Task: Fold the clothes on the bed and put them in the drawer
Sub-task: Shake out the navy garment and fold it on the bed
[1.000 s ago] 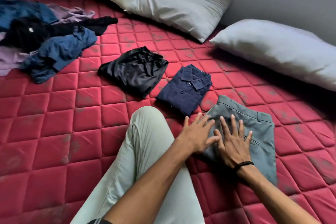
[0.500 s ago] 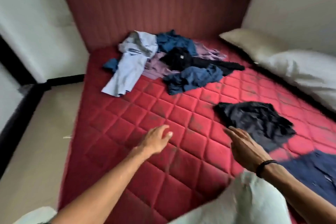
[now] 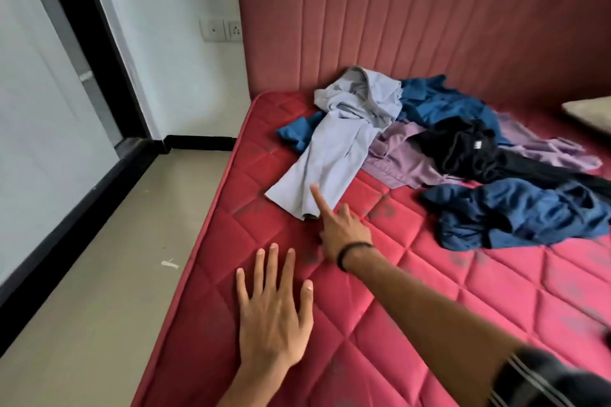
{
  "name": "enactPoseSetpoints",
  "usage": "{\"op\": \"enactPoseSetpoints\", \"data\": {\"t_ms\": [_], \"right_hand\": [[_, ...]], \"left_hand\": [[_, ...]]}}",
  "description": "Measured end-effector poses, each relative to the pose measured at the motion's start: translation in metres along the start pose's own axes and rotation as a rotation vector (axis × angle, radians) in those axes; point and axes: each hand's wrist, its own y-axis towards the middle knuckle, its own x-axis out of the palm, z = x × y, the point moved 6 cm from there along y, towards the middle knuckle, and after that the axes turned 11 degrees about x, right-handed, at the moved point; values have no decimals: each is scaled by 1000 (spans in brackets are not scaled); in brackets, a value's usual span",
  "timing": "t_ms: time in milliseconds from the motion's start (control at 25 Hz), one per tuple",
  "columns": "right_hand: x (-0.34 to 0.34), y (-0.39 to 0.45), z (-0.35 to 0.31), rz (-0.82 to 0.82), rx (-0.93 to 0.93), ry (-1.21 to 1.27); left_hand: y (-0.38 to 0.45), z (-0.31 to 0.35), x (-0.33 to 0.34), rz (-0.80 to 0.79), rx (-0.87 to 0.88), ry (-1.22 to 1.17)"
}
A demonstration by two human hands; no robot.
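Observation:
A heap of unfolded clothes lies at the head of the red quilted mattress (image 3: 429,291). It holds a pale grey-blue garment (image 3: 334,149), a purple shirt (image 3: 400,158), a black garment (image 3: 463,149), a dark blue one (image 3: 515,215) and a brighter blue one (image 3: 443,106). My right hand (image 3: 340,228) reaches to the pale garment's near hem. Its index finger lies straight on the cloth and the other fingers are bent, holding nothing. My left hand (image 3: 274,311) presses flat on the mattress near its left edge, fingers spread. No drawer is in view.
A red padded headboard (image 3: 429,26) stands behind the heap, and a pillow corner (image 3: 591,112) shows at far right. Left of the bed is beige floor (image 3: 109,258), a white wall with a socket (image 3: 220,30) and a black-framed panel (image 3: 92,43).
My view has swung left from the folded grey trousers, navy shirt and black garment to the unfolded heap. Both hands left the trousers; the right reached the pale garment, the left settled on the mattress.

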Motion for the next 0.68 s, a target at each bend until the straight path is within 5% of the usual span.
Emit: {"op": "enactPoseSetpoints", "data": {"t_ms": [160,360,520,680], "right_hand": [[7,47,-24,50,102,96],[19,-115,9,-124,-47,79],[26,-261,33,-228,-130,231],[27,-309,50,-140,-79,462]], "left_hand": [[0,-10,-2,139,-15,-138],[-2,-21,-33,291,-146,-590],[-21,-5,-52,-16,-176,-456],[-66,34,-62,-289,-79,-504]]}}
